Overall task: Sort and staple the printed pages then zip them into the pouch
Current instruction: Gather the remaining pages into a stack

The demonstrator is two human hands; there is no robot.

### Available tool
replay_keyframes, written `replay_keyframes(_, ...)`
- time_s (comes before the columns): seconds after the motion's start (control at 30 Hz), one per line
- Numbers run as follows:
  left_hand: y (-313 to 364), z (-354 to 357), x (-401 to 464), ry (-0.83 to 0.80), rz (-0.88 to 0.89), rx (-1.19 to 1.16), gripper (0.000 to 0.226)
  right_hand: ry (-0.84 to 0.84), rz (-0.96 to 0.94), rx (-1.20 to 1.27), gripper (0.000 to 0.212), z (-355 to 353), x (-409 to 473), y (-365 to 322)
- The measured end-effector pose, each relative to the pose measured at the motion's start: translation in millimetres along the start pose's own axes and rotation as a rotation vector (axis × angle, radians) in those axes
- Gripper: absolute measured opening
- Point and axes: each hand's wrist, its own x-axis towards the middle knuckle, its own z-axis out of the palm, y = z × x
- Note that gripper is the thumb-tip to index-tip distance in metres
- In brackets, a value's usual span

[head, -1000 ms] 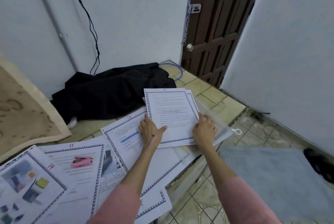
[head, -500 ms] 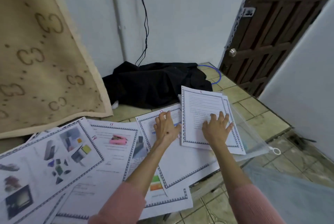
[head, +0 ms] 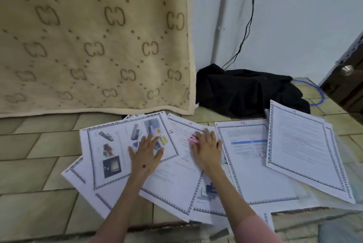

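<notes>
A: Where the printed pages fan across the lower middle of the frame, how do they lie?

B: Overlapping, long axes tilted different ways; the bordered stack at right leans left. Bare tiled floor opens at lower left.

A: Hands?

B: Both have left that stack. The left hand lies flat, fingers spread, on the picture page; the right hand, fingers straight, touches the pink stapler.

Printed pages: matt white paper, smooth. Stapler: pink, glossy plastic. Pouch: clear, shiny plastic film. Floor tiles: glazed ceramic, faintly glossy. Blanket: beige, fuzzy cloth. Black garment: matt fabric. Door: dark wood, metal knob.
</notes>
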Motion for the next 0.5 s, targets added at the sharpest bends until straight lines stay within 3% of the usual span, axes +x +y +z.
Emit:
replay_keyframes(0.17, -7, 0, -4, -0.086, 0.059, 0.137, 0.123, 0.004, 0.009, -0.051, 0.072, 12, 3, 2)
replay_keyframes(0.3, -10, 3, -7, -0.049, 0.058, 0.126, 0.125, 0.019, 0.029, 0.010, 0.072, 12, 1, 0)
replay_keyframes(0.5, -8, 4, -19, 0.049, -0.074, 0.081, 0.110, 0.045, 0.015, 0.014, 0.073, 13, -1, -1)
